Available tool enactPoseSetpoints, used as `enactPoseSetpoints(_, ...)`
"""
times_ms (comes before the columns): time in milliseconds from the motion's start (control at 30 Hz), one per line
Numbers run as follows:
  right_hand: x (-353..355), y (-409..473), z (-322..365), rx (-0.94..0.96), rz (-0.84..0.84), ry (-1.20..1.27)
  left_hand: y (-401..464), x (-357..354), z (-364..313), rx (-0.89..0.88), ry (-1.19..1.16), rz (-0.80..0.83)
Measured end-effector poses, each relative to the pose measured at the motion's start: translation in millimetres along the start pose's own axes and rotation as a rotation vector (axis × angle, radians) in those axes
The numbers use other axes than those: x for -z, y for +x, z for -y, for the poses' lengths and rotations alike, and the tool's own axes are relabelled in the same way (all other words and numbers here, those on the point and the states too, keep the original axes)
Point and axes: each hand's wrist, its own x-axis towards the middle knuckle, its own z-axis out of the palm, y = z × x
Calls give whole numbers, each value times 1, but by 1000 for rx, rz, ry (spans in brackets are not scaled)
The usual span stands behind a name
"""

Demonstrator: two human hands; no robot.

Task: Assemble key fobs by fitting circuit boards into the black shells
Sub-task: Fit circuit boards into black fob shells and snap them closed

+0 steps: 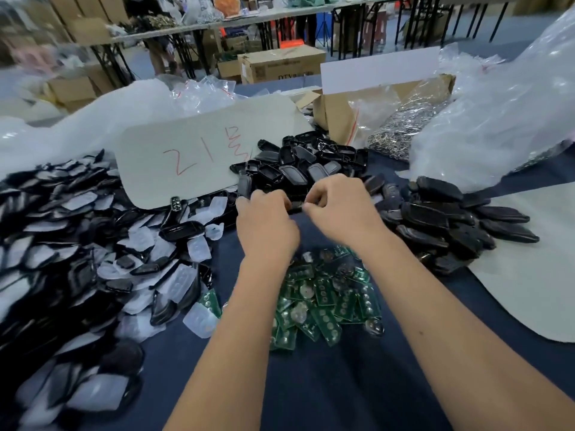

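Observation:
My left hand [266,223] and my right hand [340,209] meet over the dark blue cloth, fingers curled around a small black shell [296,206] held between them; most of it is hidden by the fingers. A heap of green circuit boards [323,297] lies under my forearms. Empty black shells [311,164] are piled just beyond my hands. Closed black fobs [451,225] are stacked at the right. At the left spreads a big pile of black shells with clear rubber pads [87,237].
A grey card with red writing [199,157] leans behind the left pile. An open cardboard box [339,110] and a bag of metal rings [401,129] stand at the back. Clear plastic bags [497,113] bulge at the right. A grey sheet [535,275] covers the right table edge.

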Motion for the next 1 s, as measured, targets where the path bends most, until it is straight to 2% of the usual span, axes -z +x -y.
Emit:
enactPoseSetpoints(100, -8, 2, 18, 49, 264, -72, 3, 12, 28, 15, -30, 139)
enactPoseSetpoints(200, -9, -2, 31, 144, 599, -179, 4, 23, 48, -8, -54, 170)
enactPoseSetpoints(267, -9, -5, 35, 192, 710, -235, 5, 26, 61, -20, -62, 171)
enactPoseSetpoints(333, -9, -5, 38, 229, 736, -240, 4, 26, 69, -5, -142, 108)
enactPoseSetpoints(467, -13, -6, 36, 234, 649, -108, -4, 25, 70, 125, -391, -54)
enactPoseSetpoints(600, -22, -7, 22, 183, 430, 72, -12, 22, 67, 289, -597, -197)
enactPoseSetpoints(733, -42, -17, 9, 113, 208, 340, -19, 14, 67, 336, -694, -316)
enactPoseSetpoints(833, -50, -21, 1, 97, 100, 515, -23, 6, 65, 349, -860, -286)
enactPoseSetpoints(900, -52, -22, -3, 110, 59, 569, -22, 3, 64, 381, -955, -218)
enactPoseSetpoints(1000, -52, -25, -5, 32, -2, 713, -19, 1, 62, 413, -1094, -94)
